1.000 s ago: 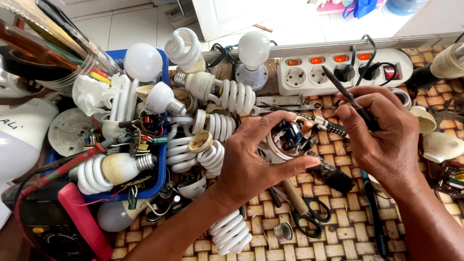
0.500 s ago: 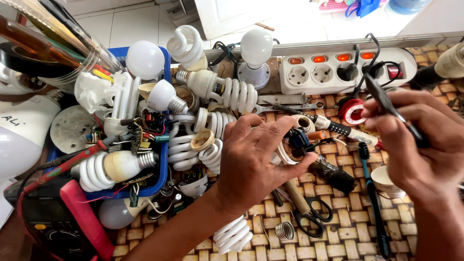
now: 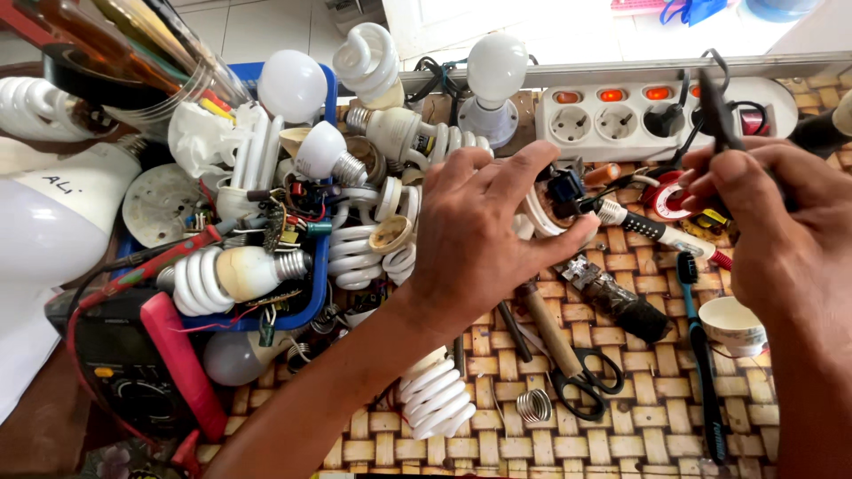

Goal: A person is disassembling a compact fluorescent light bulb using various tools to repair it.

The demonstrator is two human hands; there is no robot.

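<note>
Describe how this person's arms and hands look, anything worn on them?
Both hands are bare: the left hand and right hand show no gloves, rings or watch. Both forearms are uncovered as far as the picture reaches, with no sleeves in view.

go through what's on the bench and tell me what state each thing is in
Left hand: gripping an opened bulb base.
Right hand: pinching a dark tool.
Power strip: switches lit, one plug in.
Scissors: closed, lying flat.
Blue tray: heaped with bulbs.
</note>
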